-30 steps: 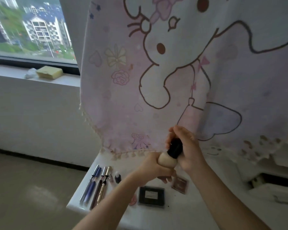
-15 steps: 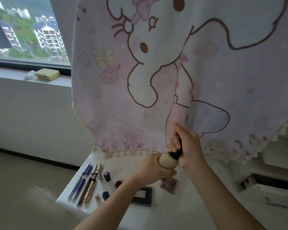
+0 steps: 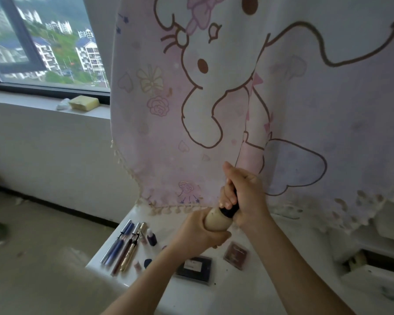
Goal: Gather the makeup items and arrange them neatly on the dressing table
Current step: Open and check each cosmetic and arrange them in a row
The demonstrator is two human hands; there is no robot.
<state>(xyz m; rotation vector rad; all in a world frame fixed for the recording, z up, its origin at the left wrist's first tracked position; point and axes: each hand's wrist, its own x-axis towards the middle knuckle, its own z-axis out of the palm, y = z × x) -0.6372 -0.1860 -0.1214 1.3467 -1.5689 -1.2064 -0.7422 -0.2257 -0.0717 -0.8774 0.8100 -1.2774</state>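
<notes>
I hold a beige foundation bottle (image 3: 216, 220) above the white dressing table (image 3: 191, 294). My left hand (image 3: 197, 233) wraps its body and my right hand (image 3: 243, 198) grips its black cap (image 3: 229, 211). On the table's left lie several pens and pencils (image 3: 123, 244) side by side, with a small dark nail polish bottle (image 3: 151, 238) beside them. A black rectangular palette (image 3: 195, 267) and a small brown compact (image 3: 236, 253) lie under my arms.
A pink cartoon-print cloth (image 3: 248, 98) with a tasselled hem hangs over the back of the table. A window sill (image 3: 43, 105) at left holds a yellow sponge (image 3: 83, 103). An open drawer (image 3: 373, 262) shows at right. Bare floor (image 3: 32, 258) lies to the left.
My right hand has closed further over the black cap, hiding most of it. The view has shifted, so the table items sit lower and more to the left.
</notes>
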